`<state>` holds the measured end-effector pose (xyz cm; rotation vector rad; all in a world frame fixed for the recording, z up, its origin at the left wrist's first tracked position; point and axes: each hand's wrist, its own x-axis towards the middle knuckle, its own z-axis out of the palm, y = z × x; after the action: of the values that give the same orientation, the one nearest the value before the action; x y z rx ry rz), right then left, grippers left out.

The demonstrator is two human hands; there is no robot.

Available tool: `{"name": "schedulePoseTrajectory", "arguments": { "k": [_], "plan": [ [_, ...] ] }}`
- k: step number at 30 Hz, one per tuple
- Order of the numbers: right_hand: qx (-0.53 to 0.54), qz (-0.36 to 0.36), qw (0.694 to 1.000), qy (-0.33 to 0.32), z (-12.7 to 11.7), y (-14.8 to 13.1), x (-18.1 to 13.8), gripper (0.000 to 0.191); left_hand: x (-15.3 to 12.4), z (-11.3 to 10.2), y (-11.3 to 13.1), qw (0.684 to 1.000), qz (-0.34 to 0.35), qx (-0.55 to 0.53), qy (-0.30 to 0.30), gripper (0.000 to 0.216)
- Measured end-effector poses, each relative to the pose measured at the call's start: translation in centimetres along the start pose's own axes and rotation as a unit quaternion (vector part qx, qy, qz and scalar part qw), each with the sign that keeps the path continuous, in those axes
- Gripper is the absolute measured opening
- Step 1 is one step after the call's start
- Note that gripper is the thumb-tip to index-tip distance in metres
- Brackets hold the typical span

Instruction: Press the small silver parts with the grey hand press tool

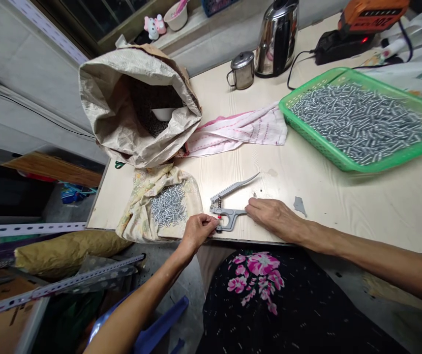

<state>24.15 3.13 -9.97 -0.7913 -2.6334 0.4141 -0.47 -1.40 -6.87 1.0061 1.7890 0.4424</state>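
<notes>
Grey hand pliers (229,204) lie on the pale wooden table (362,206) near its front edge, handles spread apart. My left hand (197,232) is pinched at the pliers' jaw end, fingers closed on something too small to make out. My right hand (274,218) rests flat on the table with its fingertips on the lower handle. Just left of the pliers a patterned cloth (140,216) holds a pile of small silver metal pieces (168,205).
A green basket (344,160) full of silver pieces sits at the right. An open sack (122,118) of dark parts with a white scoop stands at the back left, beside a white-and-pink cloth (238,130). A kettle (276,37), a metal mug (242,70) and a charger stand behind.
</notes>
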Motion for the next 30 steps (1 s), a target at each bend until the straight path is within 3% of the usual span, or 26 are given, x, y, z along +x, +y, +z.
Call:
{"name": "schedulePoseTrajectory", "arguments": {
  "k": [6, 14, 20, 30],
  "plan": [
    [0.032, 0.01, 0.999, -0.007, 0.1, 0.3, 0.1, 0.027, 0.2, -0.4, 1.0, 0.998, -0.04, 0.032, -0.042, 0.012],
    [0.052, 0.007, 0.999, -0.007, 0.1, 0.4, 0.0, 0.027, 0.9, -1.1, 1.6, 0.987, -0.075, 0.059, -0.13, 0.026],
    [0.003, -0.007, 0.999, 0.042, 0.7, 0.0, -0.5, 0.027, 0.2, -0.7, 1.9, 0.987, -0.118, 0.032, -0.103, 0.024],
    [-0.013, 0.036, 0.996, 0.083, 1.7, -0.3, -1.3, 0.023, -0.8, 0.7, 1.7, 0.992, -0.108, -0.027, -0.064, 0.019]
  ]
}}
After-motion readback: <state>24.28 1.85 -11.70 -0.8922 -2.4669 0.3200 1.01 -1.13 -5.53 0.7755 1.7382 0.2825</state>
